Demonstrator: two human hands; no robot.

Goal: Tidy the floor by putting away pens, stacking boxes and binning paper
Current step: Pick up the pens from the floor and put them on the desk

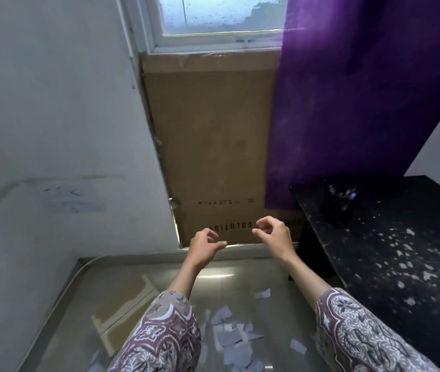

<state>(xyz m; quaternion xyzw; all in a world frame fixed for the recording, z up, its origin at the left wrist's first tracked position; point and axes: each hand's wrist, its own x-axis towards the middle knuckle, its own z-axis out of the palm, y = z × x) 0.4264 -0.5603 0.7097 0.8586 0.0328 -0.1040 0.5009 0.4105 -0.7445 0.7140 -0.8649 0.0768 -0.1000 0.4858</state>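
My left hand [205,247] and my right hand [272,234] are raised side by side in front of me, fingers curled loosely apart, holding nothing. Torn white paper scraps [233,336] lie scattered on the glossy floor between and below my forearms. A flattened brown cardboard box [125,304] lies on the floor at the left, partly hidden by my left sleeve. A dark pen holder [339,208] with pens stands on the black table [401,264] at the right, blurred.
A tall cardboard sheet [211,146] leans against the wall under the window [221,17]. A purple curtain [361,89] hangs at the right. A white wall [52,130] closes the left side. White flecks speckle the black tabletop.
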